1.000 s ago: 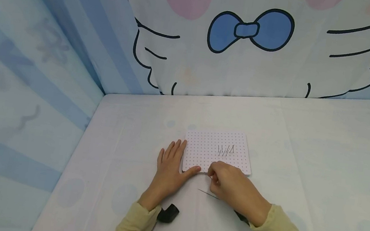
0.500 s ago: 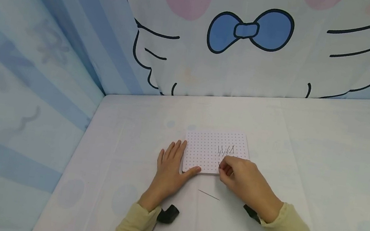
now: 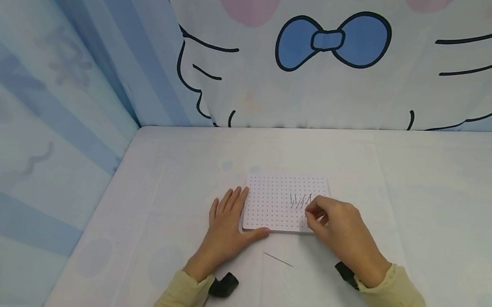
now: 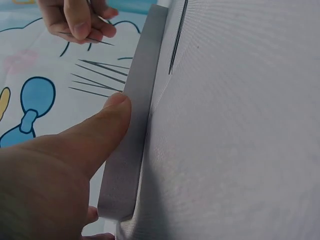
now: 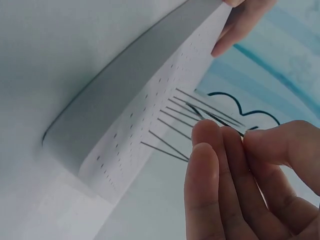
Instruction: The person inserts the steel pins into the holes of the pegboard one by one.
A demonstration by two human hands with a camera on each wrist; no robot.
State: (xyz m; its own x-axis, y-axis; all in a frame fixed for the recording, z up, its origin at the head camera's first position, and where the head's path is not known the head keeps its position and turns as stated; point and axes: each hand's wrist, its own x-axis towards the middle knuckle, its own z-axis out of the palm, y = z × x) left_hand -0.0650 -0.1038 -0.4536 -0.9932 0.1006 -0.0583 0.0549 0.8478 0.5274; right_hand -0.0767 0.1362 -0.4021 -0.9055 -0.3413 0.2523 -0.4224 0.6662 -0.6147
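A white board [image 3: 269,204] with rows of small dark holes lies on the table. Several thin metal needles [image 3: 299,201] stand up from its right half, leaning at differing angles. My right hand [image 3: 345,235] is over the board's right side, pinching another needle [image 5: 215,117] between thumb and fingertips. In the right wrist view the pinched needle crosses in front of the standing ones. My left hand [image 3: 228,229] lies with fingers straight along the board's left edge, its thumb at the near edge. One loose needle [image 3: 278,259] lies on the table in front of the board.
A white cloth [image 3: 431,216] covers the table. Behind it hangs a curtain [image 3: 245,90] printed with a cartoon figure, and a blue and white curtain [image 3: 30,144] is at the left. Black camera mounts [image 3: 224,285] sit on both wrists.
My right hand has moved from the board's near edge up and to the right over the board, carrying the needle. The loose needle has come fully into view. My left hand stays nearly still.
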